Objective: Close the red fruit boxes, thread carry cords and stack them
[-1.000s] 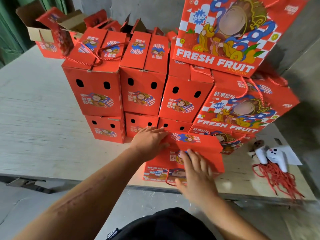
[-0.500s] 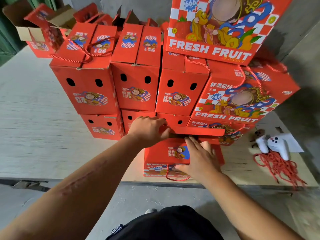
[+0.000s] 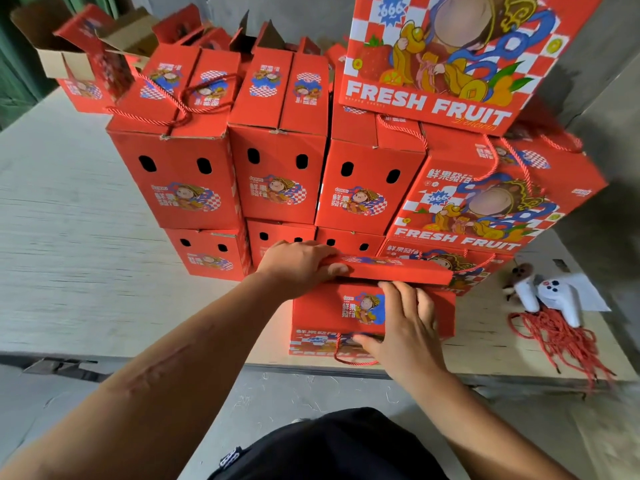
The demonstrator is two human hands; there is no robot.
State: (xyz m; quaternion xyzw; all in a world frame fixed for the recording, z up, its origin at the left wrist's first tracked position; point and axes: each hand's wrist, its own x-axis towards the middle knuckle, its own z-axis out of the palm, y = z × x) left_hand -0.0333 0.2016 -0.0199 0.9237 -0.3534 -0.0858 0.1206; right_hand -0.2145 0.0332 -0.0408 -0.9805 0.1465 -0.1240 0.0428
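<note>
most boxes point(image 3: 180, 181) stand closed and stacked at the back of the table point(image 3: 69, 271). your left hand point(image 3: 298, 265) grips the far flap point(image 3: 391, 268) of the front box point(image 3: 332, 313); your right hand point(image 3: 405, 327) presses flat on its near flap. closing, then stacking, remain.

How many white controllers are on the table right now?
2, both at the right end of the table, touching the pile of loose red cords: the left controller nearer the stacked boxes, the right controller beside it. None appears hidden.
</note>
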